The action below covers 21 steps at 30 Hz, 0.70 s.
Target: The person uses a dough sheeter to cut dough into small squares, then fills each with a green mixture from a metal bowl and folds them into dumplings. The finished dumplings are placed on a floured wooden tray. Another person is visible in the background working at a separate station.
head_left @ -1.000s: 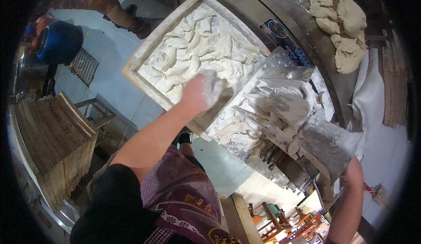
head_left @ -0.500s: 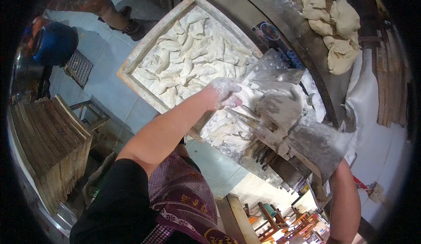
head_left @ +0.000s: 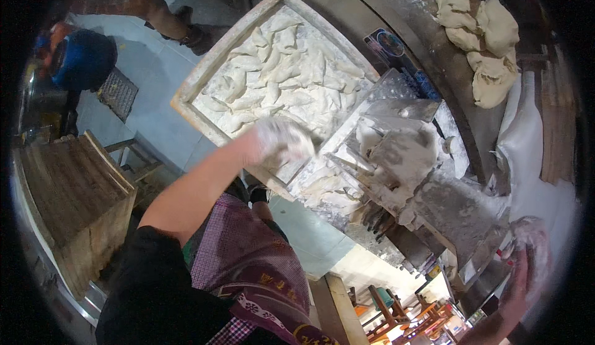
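Note:
My left hand [head_left: 282, 142], white with flour and smeared by motion, is over the near part of a wooden-framed tray [head_left: 223, 40]. Floured, elongated dough pieces [head_left: 282, 66] lie scattered in that tray. Whether the hand holds a piece cannot be made out. To its right stands a flour-coated metal machine [head_left: 455, 205], with more floury dough [head_left: 325, 187] beside its near left side. My right hand [head_left: 530, 243] is at the far side of the machine's sloping metal plate, apart from it. It is floured and blurred, and its fingers do not show clearly.
Large lumps of dough [head_left: 489, 32] rest on a dark surface at the upper right. A stack of wooden trays [head_left: 74, 190] stands at the left, near a blue container [head_left: 83, 60]. Another person's leg and shoe [head_left: 198, 38] show at the upper left. Wooden stools [head_left: 387, 311] are at the lower right.
My left hand has moved left, from beside the machine to over the tray. My right hand has come out from behind the metal plate toward the right. The view has shifted slightly.

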Each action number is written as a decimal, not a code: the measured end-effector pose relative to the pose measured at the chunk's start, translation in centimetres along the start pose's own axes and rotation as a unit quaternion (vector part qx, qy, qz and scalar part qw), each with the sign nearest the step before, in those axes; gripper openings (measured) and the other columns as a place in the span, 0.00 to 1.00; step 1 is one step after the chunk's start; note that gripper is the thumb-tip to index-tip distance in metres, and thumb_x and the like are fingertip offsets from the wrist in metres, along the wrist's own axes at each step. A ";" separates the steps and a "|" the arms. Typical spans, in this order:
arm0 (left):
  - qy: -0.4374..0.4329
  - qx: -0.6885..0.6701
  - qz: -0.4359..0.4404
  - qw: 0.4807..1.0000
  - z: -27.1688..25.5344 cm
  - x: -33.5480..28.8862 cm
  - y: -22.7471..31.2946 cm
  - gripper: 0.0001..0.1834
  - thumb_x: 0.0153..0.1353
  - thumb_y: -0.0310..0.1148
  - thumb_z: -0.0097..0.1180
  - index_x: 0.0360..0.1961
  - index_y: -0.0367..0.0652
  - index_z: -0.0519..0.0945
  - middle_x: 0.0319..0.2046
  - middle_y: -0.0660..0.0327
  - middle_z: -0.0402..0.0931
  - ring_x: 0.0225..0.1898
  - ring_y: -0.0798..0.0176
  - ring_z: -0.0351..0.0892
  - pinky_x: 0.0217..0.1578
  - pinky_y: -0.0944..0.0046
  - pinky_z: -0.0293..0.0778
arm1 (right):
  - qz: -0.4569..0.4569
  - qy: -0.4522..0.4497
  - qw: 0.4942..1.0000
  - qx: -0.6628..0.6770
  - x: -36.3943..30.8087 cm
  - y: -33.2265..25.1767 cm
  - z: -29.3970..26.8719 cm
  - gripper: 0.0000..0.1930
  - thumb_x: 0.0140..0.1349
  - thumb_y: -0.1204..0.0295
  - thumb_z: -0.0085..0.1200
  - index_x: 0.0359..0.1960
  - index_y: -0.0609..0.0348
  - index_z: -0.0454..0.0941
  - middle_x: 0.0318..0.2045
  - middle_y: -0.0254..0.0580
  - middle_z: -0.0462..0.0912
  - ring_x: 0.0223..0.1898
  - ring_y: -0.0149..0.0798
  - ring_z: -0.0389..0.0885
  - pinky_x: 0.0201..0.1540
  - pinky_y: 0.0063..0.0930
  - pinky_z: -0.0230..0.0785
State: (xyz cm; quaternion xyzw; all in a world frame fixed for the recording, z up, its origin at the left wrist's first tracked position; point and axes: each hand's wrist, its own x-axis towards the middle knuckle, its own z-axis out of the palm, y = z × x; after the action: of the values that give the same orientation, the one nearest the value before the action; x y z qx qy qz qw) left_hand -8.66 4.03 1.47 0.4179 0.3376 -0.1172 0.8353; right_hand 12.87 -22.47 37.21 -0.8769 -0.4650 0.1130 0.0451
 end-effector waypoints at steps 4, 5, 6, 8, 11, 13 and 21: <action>-0.242 -0.228 -0.095 0.938 7.7 0.9 -7.6 0.19 0.61 0.32 0.61 0.52 0.39 0.78 0.44 0.51 0.82 0.41 0.57 0.83 0.43 0.63 0.80 | -0.090 0.039 0.993 0.066 3.4 -1.8 3.6 0.14 0.60 0.71 0.51 0.47 0.62 0.79 0.46 0.53 0.80 0.48 0.49 0.78 0.56 0.41 0.67; -0.209 -0.023 0.035 0.977 8.8 1.0 -7.4 0.19 0.61 0.31 0.60 0.54 0.39 0.77 0.43 0.51 0.82 0.41 0.57 0.83 0.43 0.61 0.80 | -0.062 0.074 0.995 -0.004 2.9 -1.7 4.9 0.15 0.61 0.70 0.51 0.48 0.61 0.79 0.49 0.53 0.79 0.52 0.49 0.77 0.60 0.40 0.63; -0.167 0.184 0.161 0.955 9.8 1.1 -7.5 0.20 0.62 0.30 0.59 0.55 0.39 0.76 0.43 0.51 0.81 0.41 0.56 0.83 0.43 0.60 0.80 | -0.041 0.079 0.996 -0.026 2.1 -1.3 5.5 0.15 0.61 0.70 0.51 0.48 0.61 0.79 0.49 0.53 0.79 0.52 0.49 0.77 0.60 0.40 0.64; -0.098 0.323 0.201 0.919 9.6 1.7 -7.6 0.20 0.62 0.30 0.57 0.56 0.40 0.75 0.41 0.51 0.81 0.40 0.54 0.83 0.44 0.56 0.79 | -0.009 0.064 0.997 -0.033 -0.1 0.8 5.9 0.15 0.61 0.69 0.52 0.48 0.62 0.78 0.49 0.53 0.79 0.51 0.50 0.77 0.59 0.41 0.65; 0.020 0.337 0.138 0.931 6.7 3.9 -3.2 0.14 0.61 0.32 0.54 0.47 0.40 0.76 0.35 0.48 0.79 0.37 0.46 0.81 0.41 0.49 0.76 | 0.089 0.039 0.995 -0.018 -6.0 3.7 5.8 0.16 0.61 0.68 0.53 0.49 0.62 0.78 0.48 0.53 0.79 0.50 0.51 0.78 0.57 0.42 0.66; 0.119 0.445 0.294 0.838 6.2 5.1 0.2 0.12 0.60 0.34 0.52 0.42 0.40 0.78 0.31 0.46 0.79 0.35 0.41 0.79 0.39 0.46 0.75 | 0.150 0.020 0.988 0.002 -9.8 6.5 6.3 0.17 0.61 0.68 0.53 0.49 0.62 0.77 0.48 0.53 0.80 0.50 0.51 0.78 0.56 0.42 0.67; 0.004 0.647 0.286 0.707 5.6 10.4 1.2 0.16 0.58 0.38 0.54 0.45 0.42 0.79 0.33 0.46 0.79 0.36 0.44 0.79 0.42 0.47 0.75 | 0.411 -0.027 0.906 0.100 -30.3 15.6 13.2 0.19 0.60 0.65 0.56 0.51 0.62 0.76 0.47 0.53 0.80 0.48 0.53 0.79 0.51 0.44 0.71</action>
State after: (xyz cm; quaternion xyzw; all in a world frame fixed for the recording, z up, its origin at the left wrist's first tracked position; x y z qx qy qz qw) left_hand 2.26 1.32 -2.35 0.9327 0.0469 -0.0603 0.3525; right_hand 5.84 -56.67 26.26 -0.9779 -0.0502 0.1906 0.0692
